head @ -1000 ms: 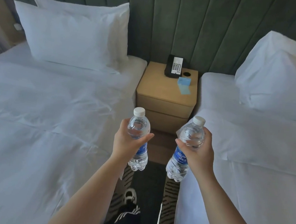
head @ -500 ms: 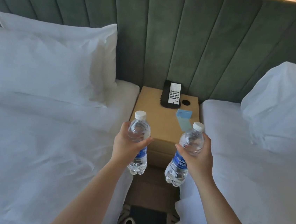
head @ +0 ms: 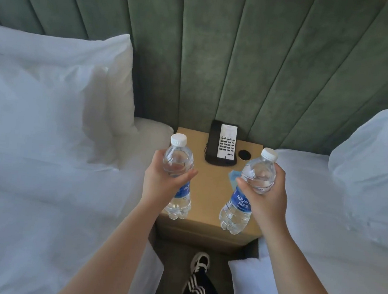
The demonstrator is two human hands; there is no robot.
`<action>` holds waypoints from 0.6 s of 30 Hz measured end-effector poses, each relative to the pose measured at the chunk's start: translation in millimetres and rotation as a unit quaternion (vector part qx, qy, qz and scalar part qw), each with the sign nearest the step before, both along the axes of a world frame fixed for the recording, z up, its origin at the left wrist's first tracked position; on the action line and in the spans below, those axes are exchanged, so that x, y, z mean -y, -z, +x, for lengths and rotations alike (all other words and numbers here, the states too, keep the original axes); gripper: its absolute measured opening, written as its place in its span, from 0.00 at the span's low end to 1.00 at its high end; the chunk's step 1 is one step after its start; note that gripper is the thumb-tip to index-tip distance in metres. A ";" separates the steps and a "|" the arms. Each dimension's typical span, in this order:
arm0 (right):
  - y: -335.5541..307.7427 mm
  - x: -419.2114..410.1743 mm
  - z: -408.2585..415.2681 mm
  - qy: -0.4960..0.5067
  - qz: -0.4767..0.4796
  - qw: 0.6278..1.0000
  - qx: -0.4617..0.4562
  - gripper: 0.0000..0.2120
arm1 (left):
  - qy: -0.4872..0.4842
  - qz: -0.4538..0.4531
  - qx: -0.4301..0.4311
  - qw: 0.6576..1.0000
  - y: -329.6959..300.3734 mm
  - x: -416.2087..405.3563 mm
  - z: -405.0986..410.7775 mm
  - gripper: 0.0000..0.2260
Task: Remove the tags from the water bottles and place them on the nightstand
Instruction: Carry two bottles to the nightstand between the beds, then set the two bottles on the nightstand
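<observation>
Overhead, two ribbed clear plastic bottles.

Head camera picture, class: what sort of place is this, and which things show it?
Most likely a twin hotel room: two white-made beds flank a wooden nightstand carrying a desk telephone, backed by a padded green headboard wall.
</observation>
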State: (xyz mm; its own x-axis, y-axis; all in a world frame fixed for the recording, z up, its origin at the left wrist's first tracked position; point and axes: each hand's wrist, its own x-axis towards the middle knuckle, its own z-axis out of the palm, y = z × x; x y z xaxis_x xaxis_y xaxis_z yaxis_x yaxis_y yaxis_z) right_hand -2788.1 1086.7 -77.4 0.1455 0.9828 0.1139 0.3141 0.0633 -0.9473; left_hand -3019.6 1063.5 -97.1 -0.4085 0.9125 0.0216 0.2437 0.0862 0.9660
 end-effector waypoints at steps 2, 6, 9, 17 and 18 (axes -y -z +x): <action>5.1 -42.1 -1.3 -0.009 0.001 1.000 0.000 0.30 | -0.011 -0.001 0.001 1.000 5.1 -39.5 -1.1 0.31; 14.4 -113.3 -7.3 -0.029 0.006 1.000 -0.003 0.31 | -0.025 -0.014 0.001 1.000 11.2 -107.5 -1.3 0.30; 24.5 -164.9 -10.6 -0.057 -0.012 0.998 0.002 0.32 | -0.029 -0.026 -0.016 0.999 13.4 -157.8 -2.6 0.30; 50.8 -269.3 -34.0 -0.094 -0.039 0.995 0.022 0.32 | -0.032 -0.068 0.003 0.997 43.2 -264.1 -33.2 0.32; 55.0 -281.0 -39.6 -0.096 -0.046 0.994 0.017 0.32 | -0.022 -0.077 -0.001 0.997 49.7 -276.1 -39.1 0.33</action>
State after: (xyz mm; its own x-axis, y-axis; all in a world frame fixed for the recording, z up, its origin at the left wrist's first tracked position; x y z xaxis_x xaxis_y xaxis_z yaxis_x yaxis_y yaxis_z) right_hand -2827.7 1367.7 -132.4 -0.0471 0.9986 0.0230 0.3362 0.0375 -0.9411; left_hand -3058.7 1339.6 -146.8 -0.4487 0.8861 -0.1165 0.2375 0.2439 0.9403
